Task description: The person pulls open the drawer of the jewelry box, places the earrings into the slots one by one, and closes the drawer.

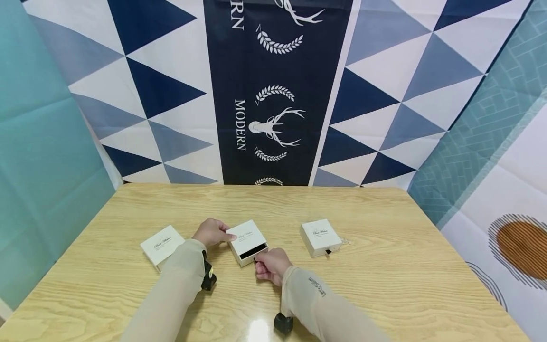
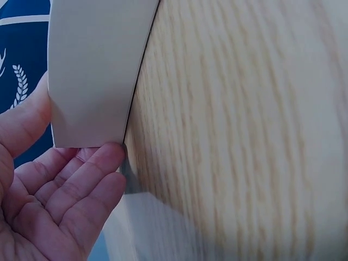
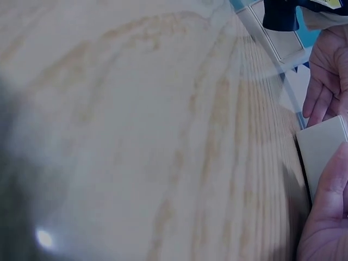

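Observation:
A small white drawer box [image 1: 245,237] with script lettering on its lid sits mid-table, its drawer [image 1: 254,255] pulled partly out and showing a black inside. My left hand [image 1: 212,232] grips the box's left side, thumb on top; in the left wrist view the fingers [image 2: 98,168] lie along its end. At the drawer's front, my right hand [image 1: 271,266] has its fingers curled and pinches the dark pull tab, mostly hidden by the fingers. The right wrist view catches only part of that hand [image 3: 326,206] beside the box wall [image 3: 321,152].
Left of my left forearm lies a second white box [image 1: 162,244], partly covered by the sleeve. On the right stands a third white box [image 1: 320,236] with a black tab, and a small silvery chain-like thing [image 1: 345,242] lies beside it. A patterned cloth [image 1: 273,95] hangs behind the table.

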A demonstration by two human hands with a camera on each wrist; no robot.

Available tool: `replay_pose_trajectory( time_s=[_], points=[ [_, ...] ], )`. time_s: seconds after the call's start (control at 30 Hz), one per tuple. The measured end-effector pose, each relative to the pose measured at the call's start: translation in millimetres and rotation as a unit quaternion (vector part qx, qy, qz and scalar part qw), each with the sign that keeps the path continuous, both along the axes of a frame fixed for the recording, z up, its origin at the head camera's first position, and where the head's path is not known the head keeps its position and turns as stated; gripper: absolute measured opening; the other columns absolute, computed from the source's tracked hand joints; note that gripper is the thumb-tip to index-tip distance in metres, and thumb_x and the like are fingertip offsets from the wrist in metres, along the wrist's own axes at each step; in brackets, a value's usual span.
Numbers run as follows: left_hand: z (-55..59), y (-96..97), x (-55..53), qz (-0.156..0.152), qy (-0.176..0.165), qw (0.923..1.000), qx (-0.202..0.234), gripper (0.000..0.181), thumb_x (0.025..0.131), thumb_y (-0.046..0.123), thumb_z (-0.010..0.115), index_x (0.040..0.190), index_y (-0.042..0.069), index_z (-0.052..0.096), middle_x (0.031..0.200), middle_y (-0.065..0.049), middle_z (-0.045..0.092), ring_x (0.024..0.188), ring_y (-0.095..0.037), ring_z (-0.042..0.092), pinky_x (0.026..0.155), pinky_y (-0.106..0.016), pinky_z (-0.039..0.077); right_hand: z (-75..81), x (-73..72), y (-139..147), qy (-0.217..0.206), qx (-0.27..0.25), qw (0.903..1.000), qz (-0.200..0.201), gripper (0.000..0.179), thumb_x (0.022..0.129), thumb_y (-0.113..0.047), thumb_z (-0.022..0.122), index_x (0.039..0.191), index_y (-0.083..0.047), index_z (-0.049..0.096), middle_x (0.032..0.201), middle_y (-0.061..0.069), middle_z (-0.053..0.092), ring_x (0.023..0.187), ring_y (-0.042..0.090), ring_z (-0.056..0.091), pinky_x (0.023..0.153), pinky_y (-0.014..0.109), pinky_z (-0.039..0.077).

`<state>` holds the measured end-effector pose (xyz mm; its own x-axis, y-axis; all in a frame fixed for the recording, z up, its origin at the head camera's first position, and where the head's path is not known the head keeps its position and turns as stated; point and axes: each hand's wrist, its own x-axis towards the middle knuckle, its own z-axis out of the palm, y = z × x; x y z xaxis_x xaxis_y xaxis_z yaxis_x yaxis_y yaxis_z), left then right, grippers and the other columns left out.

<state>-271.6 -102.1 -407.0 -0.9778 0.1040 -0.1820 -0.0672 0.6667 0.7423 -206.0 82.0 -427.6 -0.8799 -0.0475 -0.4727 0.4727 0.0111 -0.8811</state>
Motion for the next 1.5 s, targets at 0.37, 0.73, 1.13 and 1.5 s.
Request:
replay_pose_trajectory(
  time_s=[0.37,0.73,1.13,1.5],
  points=[
    [-0.1,-1.8,-0.2,0.001,0.003,0.9999,0.01,0.023,0.078,0.014,0.079,0.091,-0.003,0.071,0.077,-0.002,0.063,0.07,-0.015,0.051,0.06,-0.024,0.04,1.6,-8.6,-4.9,-0.007,0.005,1.0,-0.002,0.012,0.088,0.002,0.05,0.078,-0.003,0.051,0.052,-0.004,0.048,0.042,0.001,0.046,0.044,0.017,0.046],
    [-1.1,-2.0,0.5,0.007,0.001,0.9999,0.014,0.024,0.079,0.013,0.079,0.094,-0.003,0.071,0.078,-0.004,0.065,0.07,-0.016,0.051,0.06,-0.024,0.04,5.3,-10.3,-7.4,-0.006,-0.001,1.0,0.002,0.013,0.088,0.003,0.049,0.076,-0.001,0.051,0.052,-0.003,0.049,0.041,0.001,0.046,0.043,0.016,0.045],
    [-1.5,-1.1,-0.8,0.006,0.009,0.9999,0.003,0.022,0.079,0.014,0.078,0.091,-0.002,0.071,0.074,-0.002,0.061,0.065,-0.015,0.048,0.057,-0.024,0.037,3.6,-12.9,-4.0,-0.009,-0.014,0.9998,0.013,0.012,0.09,0.0,0.051,0.078,0.0,0.053,0.051,-0.004,0.05,0.041,0.001,0.048,0.045,0.016,0.047],
    [6.1,3.6,-0.1,-0.008,0.006,0.9992,-0.038,0.018,0.08,0.013,0.077,0.088,-0.002,0.072,0.079,-0.004,0.062,0.071,-0.017,0.048,0.062,-0.026,0.039,13.0,-7.4,42.6,-0.034,-0.054,0.9955,0.07,0.018,0.094,-0.003,0.046,0.08,0.0,0.058,0.054,-0.005,0.051,0.045,-0.001,0.049,0.049,0.013,0.047]
  ],
)
